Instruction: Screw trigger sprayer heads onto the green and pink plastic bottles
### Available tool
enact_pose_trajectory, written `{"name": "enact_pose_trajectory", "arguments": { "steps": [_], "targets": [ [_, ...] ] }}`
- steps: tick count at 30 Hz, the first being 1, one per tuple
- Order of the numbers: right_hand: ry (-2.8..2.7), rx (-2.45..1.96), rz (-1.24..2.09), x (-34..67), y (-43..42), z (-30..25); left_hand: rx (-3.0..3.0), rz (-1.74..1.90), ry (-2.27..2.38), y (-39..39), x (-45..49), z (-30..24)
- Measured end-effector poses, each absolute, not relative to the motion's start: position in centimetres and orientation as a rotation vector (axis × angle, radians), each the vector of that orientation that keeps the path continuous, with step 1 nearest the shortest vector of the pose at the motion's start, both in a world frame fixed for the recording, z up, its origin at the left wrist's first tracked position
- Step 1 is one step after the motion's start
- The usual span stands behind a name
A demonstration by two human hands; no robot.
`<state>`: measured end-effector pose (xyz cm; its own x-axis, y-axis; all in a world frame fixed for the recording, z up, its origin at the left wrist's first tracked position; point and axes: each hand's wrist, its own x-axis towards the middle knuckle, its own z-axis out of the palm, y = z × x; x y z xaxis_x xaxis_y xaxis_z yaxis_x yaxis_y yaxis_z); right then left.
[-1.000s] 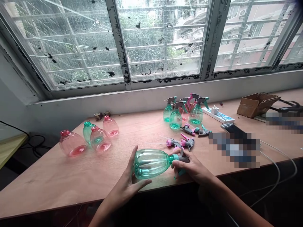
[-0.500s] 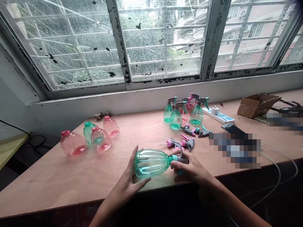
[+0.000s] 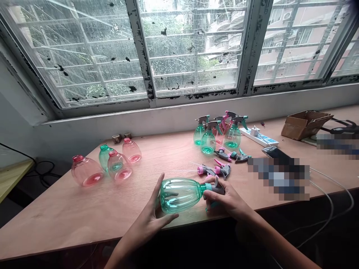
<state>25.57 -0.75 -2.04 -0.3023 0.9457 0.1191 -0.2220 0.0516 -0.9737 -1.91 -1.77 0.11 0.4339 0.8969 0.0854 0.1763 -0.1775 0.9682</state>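
1. A teal clear plastic spray bottle [image 3: 179,195] lies on its side above the near table edge, long axis running left to right, neck pointing right
2. Right-hand fingers partly hide its grey trigger head [image 3: 219,189]; bottle-to-table contact is hard to make out
3. The left hand [image 3: 147,213] cups the body, fingers spread; the right hand [image 3: 227,201] clamps the neck
4. Just beyond, loose pink-and-grey trigger heads [image 3: 213,170] lie on the plywood table [image 3: 56,213]

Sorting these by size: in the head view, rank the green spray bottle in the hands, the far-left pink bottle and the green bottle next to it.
1. Green spray bottle: looks largest, but it is nearest the camera, so its real size is unsure.
2. Far-left pink bottle.
3. Green bottle: looks smallest, partly hidden.
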Motion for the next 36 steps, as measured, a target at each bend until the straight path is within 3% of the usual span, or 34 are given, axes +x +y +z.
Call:
{"name": "enact_pose_trajectory", "arguments": {
  "steps": [36],
  "targets": [
    [-1.267, -0.786, 1.480, 25.38, -0.67, -1.84, 1.584, 0.880, 0.888, -1.66, -1.66, -0.13]
  ]
}}
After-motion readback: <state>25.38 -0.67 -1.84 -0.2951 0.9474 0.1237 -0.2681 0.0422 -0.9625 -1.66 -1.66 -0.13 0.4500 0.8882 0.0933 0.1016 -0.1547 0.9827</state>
